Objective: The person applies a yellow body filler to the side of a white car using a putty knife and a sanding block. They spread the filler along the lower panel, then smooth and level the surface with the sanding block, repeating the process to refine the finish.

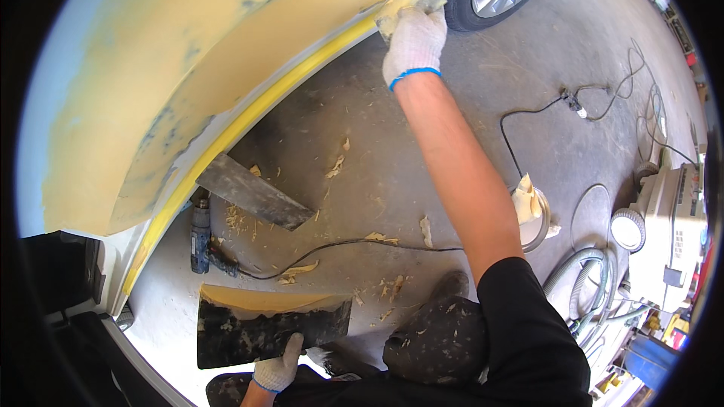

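The sleeve (pixel 524 309) is short, black; gloves (pixel 416 39) white, blue-edged; trousers (pixel 439 343) dark, flecked.

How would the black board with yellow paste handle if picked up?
The black board probably feels stiff, looking flat though the left hand holds only its near edge. It looks thin, so perhaps light. The yellow paste along its far edge may be slippery.

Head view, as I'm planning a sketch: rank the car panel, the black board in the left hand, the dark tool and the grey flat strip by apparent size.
1. Car panel, by far
2. Black board
3. Grey flat strip
4. Dark tool
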The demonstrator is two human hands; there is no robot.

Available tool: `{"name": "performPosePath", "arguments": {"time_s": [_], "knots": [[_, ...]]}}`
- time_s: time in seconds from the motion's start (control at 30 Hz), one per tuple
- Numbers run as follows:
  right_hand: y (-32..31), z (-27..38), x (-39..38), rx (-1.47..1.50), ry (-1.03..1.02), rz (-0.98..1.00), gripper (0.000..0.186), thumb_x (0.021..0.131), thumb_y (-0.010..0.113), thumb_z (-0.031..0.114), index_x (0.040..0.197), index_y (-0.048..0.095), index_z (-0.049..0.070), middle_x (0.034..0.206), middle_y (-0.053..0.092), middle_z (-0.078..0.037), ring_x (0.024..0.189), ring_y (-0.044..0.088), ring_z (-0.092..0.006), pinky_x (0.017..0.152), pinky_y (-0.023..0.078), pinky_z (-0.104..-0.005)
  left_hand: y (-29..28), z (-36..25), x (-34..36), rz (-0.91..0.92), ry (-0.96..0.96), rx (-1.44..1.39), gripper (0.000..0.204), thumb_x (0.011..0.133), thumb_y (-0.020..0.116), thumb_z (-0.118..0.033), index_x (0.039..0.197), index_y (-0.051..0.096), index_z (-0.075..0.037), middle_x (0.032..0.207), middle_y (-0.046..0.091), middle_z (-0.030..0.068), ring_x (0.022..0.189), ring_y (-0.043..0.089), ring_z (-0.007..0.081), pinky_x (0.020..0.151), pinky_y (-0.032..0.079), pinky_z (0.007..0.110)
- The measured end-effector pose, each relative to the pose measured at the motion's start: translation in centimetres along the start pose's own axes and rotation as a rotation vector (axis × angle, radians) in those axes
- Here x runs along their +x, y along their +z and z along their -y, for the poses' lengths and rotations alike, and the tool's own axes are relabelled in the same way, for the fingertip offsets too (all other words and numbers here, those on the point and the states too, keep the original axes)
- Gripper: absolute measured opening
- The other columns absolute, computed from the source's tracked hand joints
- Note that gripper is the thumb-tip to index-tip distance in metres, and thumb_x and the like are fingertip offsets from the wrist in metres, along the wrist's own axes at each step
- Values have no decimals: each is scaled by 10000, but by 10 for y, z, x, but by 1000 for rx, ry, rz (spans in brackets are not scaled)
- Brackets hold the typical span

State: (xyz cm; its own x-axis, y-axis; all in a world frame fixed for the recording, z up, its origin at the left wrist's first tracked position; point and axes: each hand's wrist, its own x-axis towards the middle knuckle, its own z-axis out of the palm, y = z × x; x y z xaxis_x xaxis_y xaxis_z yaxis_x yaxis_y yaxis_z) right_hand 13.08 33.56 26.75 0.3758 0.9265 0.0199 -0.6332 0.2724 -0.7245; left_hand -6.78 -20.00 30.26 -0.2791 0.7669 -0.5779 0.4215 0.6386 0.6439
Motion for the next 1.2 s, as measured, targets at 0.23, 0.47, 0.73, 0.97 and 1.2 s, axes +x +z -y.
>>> {"name": "performPosePath", "arguments": {"time_s": [0.23,0.47,0.73,0.97,1.2], "knots": [[3,12,-26,81,115,-10,462,982,537,-75,1413,592,84,1238,683,-73,1009,671,-210,839,577,-372,2,1,0,13,-43,-22,258,1073,661,-180,1210,780,2,1154,809,181,1067,767,347,979,596,461],[6,-2,-9,75,39,-14,506,994,505,-83,1462,580,95,1276,689,-89,1037,701,-214,866,628,-372,4,-22,3,-9,56,21,250,1057,671,-161,1211,781,2,1143,806,190,1071,762,374,988,594,473],[-21,13,-7,-81,-32,198,522,1018,482,-77,1505,612,62,1245,707,-63,1063,684,-169,937,601,-344,-4,-27,22,65,234,213,274,1079,645,-169,1271,754,-6,1209,783,221,1153,719,413,1036,555,508],[-26,97,-17,-466,-463,341,467,1022,585,-72,1488,586,-52,1368,695,-128,1236,674,-205,1112,529,-359,5,-14,36,17,147,107,253,1074,656,-170,1242,748,-5,1145,777,203,1067,737,403,967,581,489],[44,191,49,-857,-1345,605,389,1037,576,-55,1419,647,-41,1311,716,-137,1228,673,-230,1118,504,-363,13,-58,46,93,-45,-91,222,1076,641,-148,1197,733,13,1050,766,186,897,766,320,829,625,457]]}}
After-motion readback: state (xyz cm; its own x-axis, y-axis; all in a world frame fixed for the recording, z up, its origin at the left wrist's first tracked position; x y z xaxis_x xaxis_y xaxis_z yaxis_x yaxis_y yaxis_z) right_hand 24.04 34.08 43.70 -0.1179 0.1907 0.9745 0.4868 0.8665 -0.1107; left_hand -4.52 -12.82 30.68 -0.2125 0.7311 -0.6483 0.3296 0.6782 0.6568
